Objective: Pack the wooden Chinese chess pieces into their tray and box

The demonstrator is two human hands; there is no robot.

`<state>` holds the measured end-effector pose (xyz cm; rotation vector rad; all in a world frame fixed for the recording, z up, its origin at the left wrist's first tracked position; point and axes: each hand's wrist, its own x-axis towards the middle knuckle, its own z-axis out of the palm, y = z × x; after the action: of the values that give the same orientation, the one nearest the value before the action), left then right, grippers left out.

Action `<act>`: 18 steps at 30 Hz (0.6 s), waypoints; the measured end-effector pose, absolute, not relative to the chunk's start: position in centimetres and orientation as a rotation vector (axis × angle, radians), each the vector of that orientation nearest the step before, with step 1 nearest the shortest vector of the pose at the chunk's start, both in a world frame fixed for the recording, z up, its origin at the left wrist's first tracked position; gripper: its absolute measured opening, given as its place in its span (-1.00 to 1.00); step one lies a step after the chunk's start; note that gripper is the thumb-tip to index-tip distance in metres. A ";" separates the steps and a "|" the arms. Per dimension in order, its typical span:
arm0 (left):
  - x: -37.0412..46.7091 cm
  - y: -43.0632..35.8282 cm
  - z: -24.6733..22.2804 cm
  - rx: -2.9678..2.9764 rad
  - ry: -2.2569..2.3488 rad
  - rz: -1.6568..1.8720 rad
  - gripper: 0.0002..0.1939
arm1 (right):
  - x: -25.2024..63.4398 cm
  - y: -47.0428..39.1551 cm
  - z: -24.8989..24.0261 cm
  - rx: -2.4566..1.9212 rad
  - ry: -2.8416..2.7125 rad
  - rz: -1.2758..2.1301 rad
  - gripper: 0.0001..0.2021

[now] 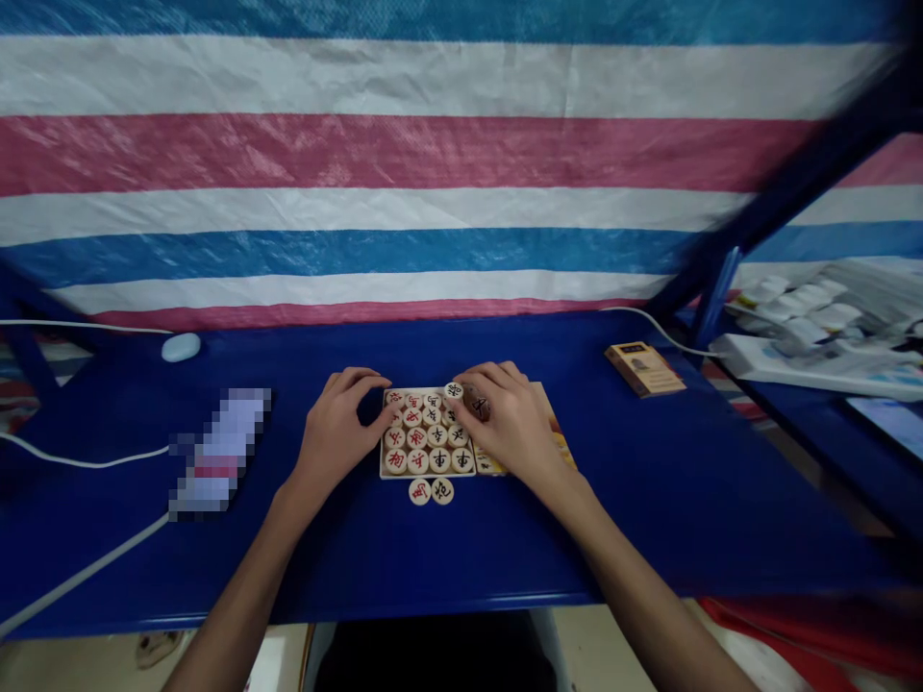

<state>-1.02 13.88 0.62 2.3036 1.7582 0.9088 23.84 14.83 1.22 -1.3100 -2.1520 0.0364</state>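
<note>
Striped tarpaulin (433,154) behind, blue bench (649,481) below. At frame centre, a shallow tray (425,474) packed with round Chinese chess pieces (427,437); two loose discs (431,491) just below its lower edge. Left hand (338,428) resting on the tray's left side, grip narrow, fingertips touching a piece. Right hand (509,418) curled at the upper right, pinching one disc (477,404). Probably light, stiff, smooth wood; best pinched by the rim. Small box (644,368) at right, mouse (180,347) at upper left.
</note>
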 end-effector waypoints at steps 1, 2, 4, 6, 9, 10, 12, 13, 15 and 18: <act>-1.1 13.8 0.6 2.308 1.759 0.925 -0.78 | 23.8 14.8 1.1 -1.313 -2.153 0.033 -0.81; -1.1 13.7 0.7 2.318 1.752 0.946 -0.77 | 23.8 14.7 1.0 -1.317 -2.153 0.029 -0.81; -1.0 13.6 0.7 2.356 1.706 0.982 -0.77 | 23.9 14.6 0.9 -1.330 -2.153 0.014 -0.78; -0.9 13.5 0.7 2.404 1.618 0.999 -0.79 | 24.0 14.5 0.9 -1.340 -2.159 0.001 -0.74; -0.7 13.5 0.9 2.453 1.512 1.032 -0.80 | 24.1 14.5 1.1 -1.321 -2.176 -0.003 -0.76; -0.7 13.4 1.0 2.458 1.495 1.058 -0.80 | 24.1 14.5 1.2 -1.308 -2.177 0.001 -0.78; -0.7 13.1 1.4 2.439 1.491 1.146 -0.83 | 24.0 14.1 1.5 -1.268 -2.162 0.023 -0.80; -0.6 12.7 1.6 2.410 1.501 1.210 -0.85 | 23.9 13.8 1.6 -1.242 -2.141 0.043 -0.80; -0.5 11.2 1.9 2.328 1.533 1.341 -0.89 | 23.6 12.4 1.8 -1.185 -2.074 0.096 -0.81; 0.0 7.4 1.6 2.217 1.584 1.420 -0.90 | 23.1 8.8 1.3 -1.142 -1.989 0.203 -0.84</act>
<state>-0.03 7.44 1.62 2.2169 1.5841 1.4195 23.07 8.83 1.29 -1.1420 -1.9886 0.2033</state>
